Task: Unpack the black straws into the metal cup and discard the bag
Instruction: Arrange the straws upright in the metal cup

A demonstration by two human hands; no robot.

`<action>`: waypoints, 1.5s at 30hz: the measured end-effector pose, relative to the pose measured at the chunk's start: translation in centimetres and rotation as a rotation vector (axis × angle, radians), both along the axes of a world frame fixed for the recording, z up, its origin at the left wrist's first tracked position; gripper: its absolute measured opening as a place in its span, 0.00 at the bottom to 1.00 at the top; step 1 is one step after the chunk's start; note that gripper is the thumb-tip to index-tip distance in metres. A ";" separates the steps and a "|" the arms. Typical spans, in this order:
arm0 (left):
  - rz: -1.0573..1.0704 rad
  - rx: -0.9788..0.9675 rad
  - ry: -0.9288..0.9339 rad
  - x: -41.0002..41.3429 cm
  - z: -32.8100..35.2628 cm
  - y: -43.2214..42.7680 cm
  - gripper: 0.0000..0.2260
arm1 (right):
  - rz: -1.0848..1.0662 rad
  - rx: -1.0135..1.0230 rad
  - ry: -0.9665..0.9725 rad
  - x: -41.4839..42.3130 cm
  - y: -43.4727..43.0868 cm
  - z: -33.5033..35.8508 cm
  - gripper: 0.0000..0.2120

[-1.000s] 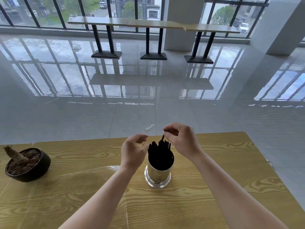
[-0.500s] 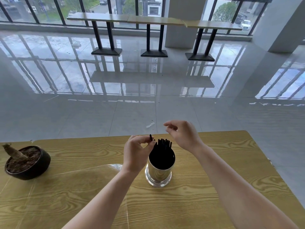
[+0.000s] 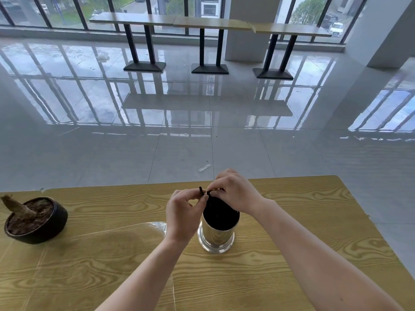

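Left hand (image 3: pixel 183 215) pinches one black straw (image 3: pixel 200 190) over the metal cup (image 3: pixel 216 237) (full of straws (image 3: pixel 221 215)); right hand (image 3: pixel 235 193) seemingly pinches their tops.

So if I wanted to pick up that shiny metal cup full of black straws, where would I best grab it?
Probably wrap the shiny metal cup around its straight cylindrical wall, above the flared base, coming from the near side. The black straws fill the mouth, and the left hand and right hand crowd the top.

Two hands (image 3: pixel 184 212) (image 3: pixel 235 194), one metal cup (image 3: pixel 216 234), uncountable black straws (image 3: pixel 221 217), one pot (image 3: pixel 51 225), three far tables (image 3: pixel 132 19) (image 3: pixel 211 23) (image 3: pixel 292 29).
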State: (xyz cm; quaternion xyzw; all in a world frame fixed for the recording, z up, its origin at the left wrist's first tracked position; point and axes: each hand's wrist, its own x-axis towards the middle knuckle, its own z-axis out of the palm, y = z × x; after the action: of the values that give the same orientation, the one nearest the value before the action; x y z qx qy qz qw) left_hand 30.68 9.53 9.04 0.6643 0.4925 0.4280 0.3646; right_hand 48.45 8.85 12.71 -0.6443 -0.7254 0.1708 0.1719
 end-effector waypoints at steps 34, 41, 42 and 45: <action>0.003 -0.055 0.097 1.6 1.2 0.7 0.02 | -0.224 -0.112 0.082 1.6 -1.0 0.1 0.13; 0.002 -0.072 0.098 1.7 1.4 0.5 0.03 | -0.172 -0.171 0.025 0.7 0.2 0.4 0.11; 0.003 -0.074 0.098 1.7 1.5 0.5 0.03 | -0.179 -0.168 0.024 0.7 0.3 0.3 0.10; 0.002 -0.076 0.102 1.8 1.6 0.5 0.03 | -0.198 -0.160 0.037 0.9 0.2 0.4 0.08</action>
State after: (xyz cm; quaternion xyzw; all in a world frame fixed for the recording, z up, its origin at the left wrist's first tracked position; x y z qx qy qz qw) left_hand 32.43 9.99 10.63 0.6704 0.5269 0.3750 0.3639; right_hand 49.31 9.09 13.09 -0.7210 -0.6391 0.2222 0.1493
